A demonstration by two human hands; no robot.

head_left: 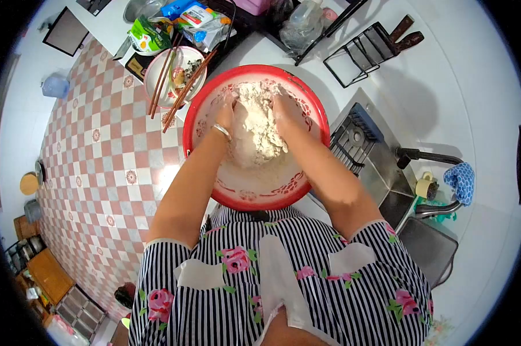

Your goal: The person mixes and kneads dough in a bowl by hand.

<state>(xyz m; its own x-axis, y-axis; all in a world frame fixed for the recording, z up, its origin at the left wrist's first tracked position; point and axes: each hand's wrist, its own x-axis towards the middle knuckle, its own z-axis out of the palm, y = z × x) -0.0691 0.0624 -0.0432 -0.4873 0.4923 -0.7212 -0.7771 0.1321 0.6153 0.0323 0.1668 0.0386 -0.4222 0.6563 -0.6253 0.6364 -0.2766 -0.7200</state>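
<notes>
Crumbly, shaggy dough (257, 124) with loose flour lies in a large enamel basin (255, 203) with a red rim and a patterned white inside. My left hand (225, 114) presses into the left side of the dough; a bracelet is on that wrist. On the opposite side, my right hand (282, 112) digs into the same mass. Both hands curl in around the clumps, and their fingertips are buried in dough and flour. The basin is just in front of my striped, flowered clothing.
Left of the basin, a bowl (152, 78) holds food scraps, with brown chopsticks (190, 89) across it. Packets (206, 29) lie behind. To the right are a knife rack (361, 57), a sink (387, 179) and a black faucet (427, 154) with a blue cloth (460, 180).
</notes>
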